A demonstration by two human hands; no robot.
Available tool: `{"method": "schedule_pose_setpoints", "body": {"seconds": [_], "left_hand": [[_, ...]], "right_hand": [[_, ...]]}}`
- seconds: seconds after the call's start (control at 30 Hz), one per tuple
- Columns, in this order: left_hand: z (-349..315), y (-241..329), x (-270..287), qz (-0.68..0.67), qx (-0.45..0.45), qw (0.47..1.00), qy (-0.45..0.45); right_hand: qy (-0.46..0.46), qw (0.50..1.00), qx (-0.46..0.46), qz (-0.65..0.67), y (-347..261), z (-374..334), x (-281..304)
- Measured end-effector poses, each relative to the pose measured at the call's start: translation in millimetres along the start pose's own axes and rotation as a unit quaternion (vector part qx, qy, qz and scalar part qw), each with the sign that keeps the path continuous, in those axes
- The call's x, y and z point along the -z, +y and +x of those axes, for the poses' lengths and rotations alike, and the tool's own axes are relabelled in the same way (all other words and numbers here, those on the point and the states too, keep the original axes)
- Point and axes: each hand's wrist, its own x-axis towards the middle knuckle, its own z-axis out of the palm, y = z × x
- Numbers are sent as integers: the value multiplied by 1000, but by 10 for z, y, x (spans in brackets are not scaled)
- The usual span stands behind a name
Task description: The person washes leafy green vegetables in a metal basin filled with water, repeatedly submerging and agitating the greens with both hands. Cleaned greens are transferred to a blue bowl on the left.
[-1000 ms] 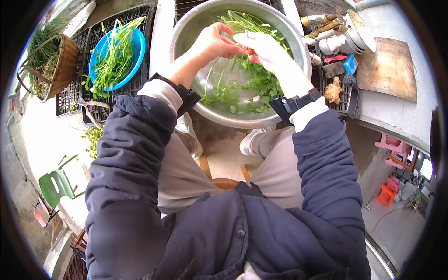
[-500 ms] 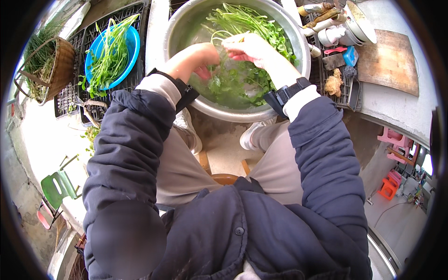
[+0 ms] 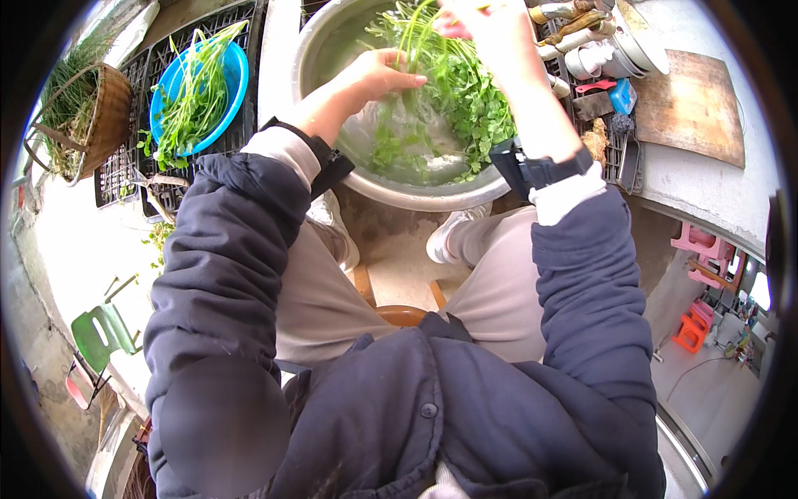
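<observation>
A large round metal basin (image 3: 391,197) of water stands in front of me, with leafy celery (image 3: 486,116) lying along its right side. My right hand (image 3: 478,21) is raised over the basin's far right part, its fingers closed round the upper ends of some celery stalks (image 3: 413,37). Those stalks bend down to the left, and their leaves dangle over the water. Beside the hanging stalks, my left hand (image 3: 378,76) is open, thumb and fingers apart; whether its fingertips touch the greens I cannot tell.
At left, a blue plastic basin (image 3: 242,91) of similar greens rests on a black crate (image 3: 112,183), beside a wicker basket (image 3: 112,116) of grassy plants. To the right are a wooden board (image 3: 690,108), white bowls (image 3: 642,41) and a ginger-like root (image 3: 595,140) by the basin.
My right hand has risen up and away to the right, lifting celery stalks out of the water. My left hand has turned, its fingers spreading, and moved slightly up.
</observation>
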Motion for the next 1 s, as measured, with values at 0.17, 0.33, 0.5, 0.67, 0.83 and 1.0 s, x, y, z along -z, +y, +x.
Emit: {"method": "schedule_pose_setpoints", "body": {"seconds": [0.17, 0.33, 0.5, 0.67, 0.83, 1.0], "left_hand": [[-67, 131, 101, 331, 117, 934, -70], [-143, 263, 289, 495, 90, 863, 49], [-238, 305, 184, 419, -196, 887, 3], [-235, 501, -59, 104, -387, 910, 108], [-281, 659, -40, -141, -317, 937, 39], [-601, 866, 536, 151, -342, 862, 341]], "right_hand": [[106, 975, 108, -160, -232, -93, 137], [-238, 919, -70, -307, 229, -326, -30], [-274, 908, -66, -310, 293, -384, -112], [-72, 989, -8, -131, -199, -215, -47], [47, 999, 13, 8, -386, -212, -142], [-41, 998, -37, 10, -252, -189, -172]]}}
